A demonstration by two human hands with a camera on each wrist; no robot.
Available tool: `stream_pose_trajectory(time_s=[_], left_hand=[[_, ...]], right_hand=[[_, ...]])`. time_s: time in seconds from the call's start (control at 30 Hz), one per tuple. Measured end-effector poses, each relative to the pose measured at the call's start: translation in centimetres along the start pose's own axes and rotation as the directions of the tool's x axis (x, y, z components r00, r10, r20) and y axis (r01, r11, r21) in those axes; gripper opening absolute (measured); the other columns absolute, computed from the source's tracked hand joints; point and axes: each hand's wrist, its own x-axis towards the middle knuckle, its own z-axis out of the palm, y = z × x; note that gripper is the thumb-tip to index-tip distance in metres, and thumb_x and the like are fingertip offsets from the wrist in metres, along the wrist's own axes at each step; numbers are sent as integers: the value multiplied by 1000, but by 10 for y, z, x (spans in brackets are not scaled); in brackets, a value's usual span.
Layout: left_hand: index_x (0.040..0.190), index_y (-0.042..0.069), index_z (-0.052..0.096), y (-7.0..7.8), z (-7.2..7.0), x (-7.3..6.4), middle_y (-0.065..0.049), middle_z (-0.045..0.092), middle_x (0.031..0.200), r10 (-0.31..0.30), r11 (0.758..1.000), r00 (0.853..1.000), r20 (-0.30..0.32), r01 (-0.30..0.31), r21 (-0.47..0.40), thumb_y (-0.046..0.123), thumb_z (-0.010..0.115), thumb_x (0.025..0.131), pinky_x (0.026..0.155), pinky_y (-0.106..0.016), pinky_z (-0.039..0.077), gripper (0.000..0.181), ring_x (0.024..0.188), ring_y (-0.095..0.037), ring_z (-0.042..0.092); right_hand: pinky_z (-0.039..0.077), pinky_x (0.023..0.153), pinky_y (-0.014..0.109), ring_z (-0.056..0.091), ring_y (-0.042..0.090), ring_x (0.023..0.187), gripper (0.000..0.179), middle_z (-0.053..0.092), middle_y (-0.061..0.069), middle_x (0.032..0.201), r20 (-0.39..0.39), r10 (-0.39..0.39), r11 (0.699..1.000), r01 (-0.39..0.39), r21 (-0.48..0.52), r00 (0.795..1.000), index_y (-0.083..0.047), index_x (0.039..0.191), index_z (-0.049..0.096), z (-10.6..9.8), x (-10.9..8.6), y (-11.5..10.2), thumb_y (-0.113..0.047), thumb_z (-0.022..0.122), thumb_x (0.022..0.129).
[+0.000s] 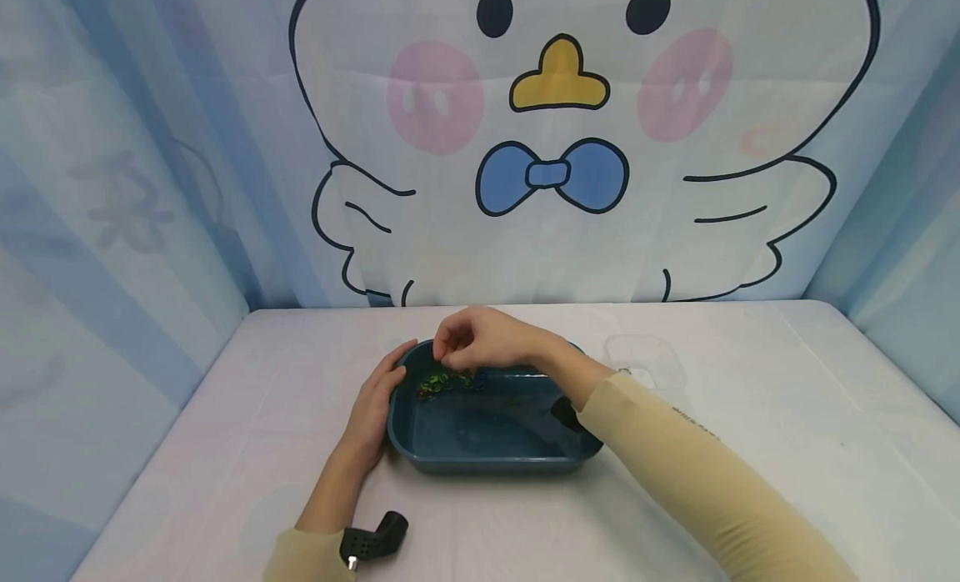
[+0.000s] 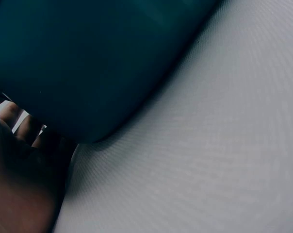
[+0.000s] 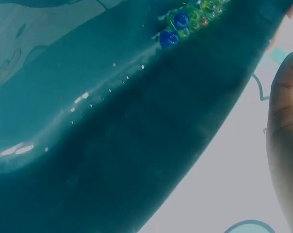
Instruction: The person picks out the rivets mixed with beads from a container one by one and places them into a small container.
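Note:
A dark teal basin (image 1: 495, 464) stands on the table, with shallow, shiny liquid seemingly inside. Small glassy beads (image 1: 446, 383) in green, yellow and blue lie clustered at its far left; in the right wrist view the blue beads (image 3: 169, 39) look round and larger. My left hand (image 1: 371, 407) holds the basin's left end, thumb at the rim and fingers along the outer wall. Over the far left rim, above the beads, hovers my right hand (image 1: 483, 338), fingers curled and thumb close to the index finger. Nothing shows between its fingertips, though their inner side is partly hidden.
A clear plastic container (image 1: 647, 361) sits behind and right of the basin, partly behind the right forearm. Black wrist cameras are on both arms, the left one (image 1: 375, 539) near the table front. A cartoon-printed curtain (image 1: 555, 257) hangs behind the white table (image 1: 787, 415).

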Motion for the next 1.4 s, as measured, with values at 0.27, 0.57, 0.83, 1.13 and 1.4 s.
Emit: stream_pose_trajectory(time_s=[0.27,0.57,0.83,1.13,1.4], left_hand=[[154,17,41,0,0,0,-7,34,160,4,1000,1000,0,-4,-4,24,31,109,120,-50,15,47,149,-25,25],[154,17,42,-1,2,1,-6,35,160,3,1000,1000,-7,-3,-4,24,32,109,120,-51,14,47,149,-26,25],[154,16,42,-2,2,1,-6,35,160,17,1000,1000,-6,-17,-8,22,31,109,121,-51,14,47,149,-25,25],[154,17,42,-2,0,0,-5,34,160,24,1000,1000,-4,-24,-14,22,31,109,121,-50,13,46,150,-24,23],[154,17,41,-2,0,0,-5,34,160,28,999,1000,-1,-28,-18,22,31,109,121,-50,14,46,149,-24,23]], right_hand=[[52,70,51,57,41,79,14,64,8,88,-40,-34,999,33,-12,999,5,103,66,-8,-9,-4,-1,59,93],[52,66,32,57,22,74,11,64,15,90,-96,-49,999,48,-21,994,1,101,68,-17,-23,-4,-2,62,93],[51,63,34,56,24,73,8,63,8,87,-155,-34,999,31,-25,987,-3,99,69,-26,-37,-10,-3,63,92],[51,64,40,55,26,71,9,62,9,87,-189,-52,998,44,-46,981,-2,100,68,-38,-50,-13,-3,62,93],[51,63,37,54,25,71,9,64,10,90,-241,-58,997,44,-63,969,-2,99,68,-46,-60,-13,-1,62,93]])
